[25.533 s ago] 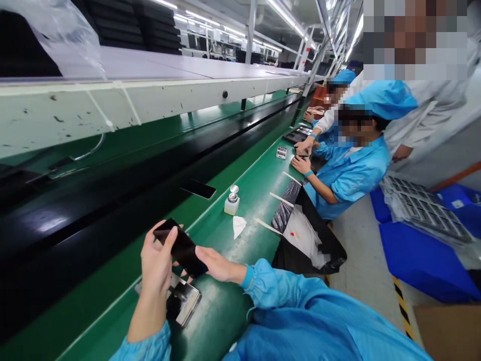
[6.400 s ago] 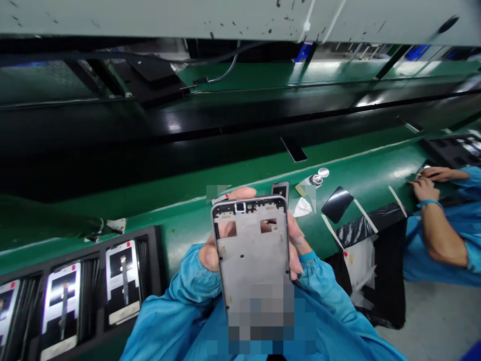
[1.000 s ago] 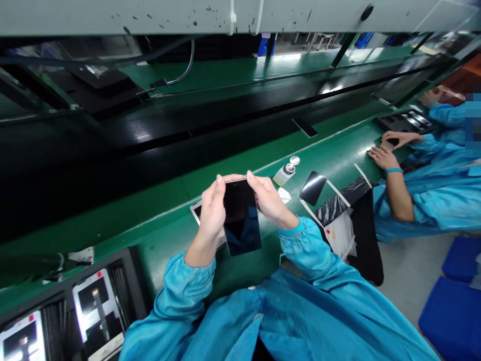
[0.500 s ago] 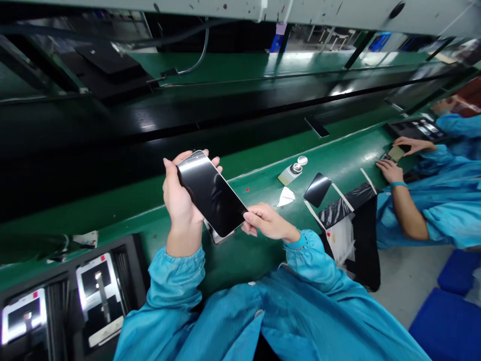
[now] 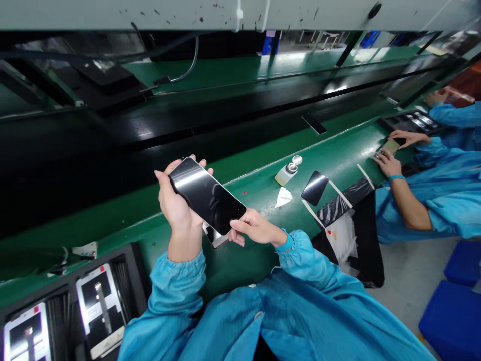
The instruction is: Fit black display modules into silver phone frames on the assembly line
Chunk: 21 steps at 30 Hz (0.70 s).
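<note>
a worker's left hand [image 5: 176,206] grips the upper end of a black screen [image 5: 207,195], fingers curled round its far edge, while the right hand [image 5: 254,228] pinches its lower corner. the screen is held tilted, glass up, above the green bench [image 5: 338,155]. a second part [image 5: 215,236] lies on the bench beneath it, mostly hidden by screen and hands. to the right sit a bottle [image 5: 287,172], a white wipe [image 5: 282,196] and a dark panel [image 5: 314,187]. a tray [image 5: 138,281] at lower left is cut off by the frame.
</note>
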Motion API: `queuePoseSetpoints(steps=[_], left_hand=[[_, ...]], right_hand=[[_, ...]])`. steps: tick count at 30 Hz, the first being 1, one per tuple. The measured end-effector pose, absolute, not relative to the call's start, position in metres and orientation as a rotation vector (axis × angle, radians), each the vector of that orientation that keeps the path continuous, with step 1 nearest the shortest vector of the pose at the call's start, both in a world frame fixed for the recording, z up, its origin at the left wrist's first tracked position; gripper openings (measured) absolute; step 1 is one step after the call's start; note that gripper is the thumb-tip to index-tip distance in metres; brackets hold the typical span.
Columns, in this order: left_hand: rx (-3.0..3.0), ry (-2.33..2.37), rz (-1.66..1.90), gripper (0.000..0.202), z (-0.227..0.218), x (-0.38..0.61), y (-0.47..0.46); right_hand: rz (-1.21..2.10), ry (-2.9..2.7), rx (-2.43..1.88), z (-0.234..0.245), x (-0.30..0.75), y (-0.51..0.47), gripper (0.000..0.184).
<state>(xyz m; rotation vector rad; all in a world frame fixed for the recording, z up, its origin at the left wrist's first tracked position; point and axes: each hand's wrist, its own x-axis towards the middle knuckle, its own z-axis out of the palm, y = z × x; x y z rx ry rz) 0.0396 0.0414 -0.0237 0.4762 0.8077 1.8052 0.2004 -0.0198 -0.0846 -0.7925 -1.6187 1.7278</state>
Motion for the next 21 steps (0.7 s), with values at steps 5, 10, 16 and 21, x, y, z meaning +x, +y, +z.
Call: queuePoseSetpoints(steps=[5,10,16,21], left_hand=[[0.566,0.837,1.887,0.039,-0.028,0.037,0.045],[0.593,0.864,1.842,0.032,-0.036,0.037,0.049],[0.651,1.044,1.357,0.03,-0.075,0.075,0.076],[0.653,1.218,1.206,0.026,-0.103,0.122,0.153]], right_hand=[[1.773,-1.618,-0.644,-0.086,0.19,-0.018,0.076],[1.751,-1.585,-0.703,-0.093,0.185,-0.007,0.072],[1.669,-1.542,-0.883,-0.103,0.213,0.008,0.067],[0.981,-1.43,-1.823,-0.109,0.311,-0.014,0.043]])
